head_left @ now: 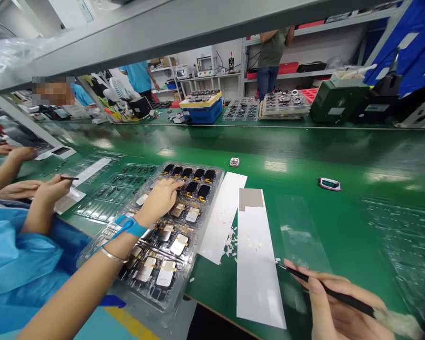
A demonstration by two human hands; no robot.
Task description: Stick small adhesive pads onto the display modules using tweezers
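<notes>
My left hand (160, 199), with a blue strap and a metal bangle at the wrist, reaches over a clear plastic tray (194, 252). Its fingers are stretched out and touch the second row of small screen modules, covering some; the thumb is hidden. Dark screens (203, 191) fill the far rows, while nearer modules (179, 245) show white or silver faces. Black tweezers (340, 295) are pinched in my right hand (340, 302) at the lower right. A tiny white piece (277, 259) is at their tip, beside the right edge of a long white sheet (257, 264).
Another white sheet (222, 212) lies by the tray, with small white bits (230, 243) scattered between the sheets. Clear film (301, 226) lies to the right. Two small framed parts (329, 183) (234, 162) sit farther back. A co-worker's hands (51, 191) work at left; a metal beam (145, 35) crosses above.
</notes>
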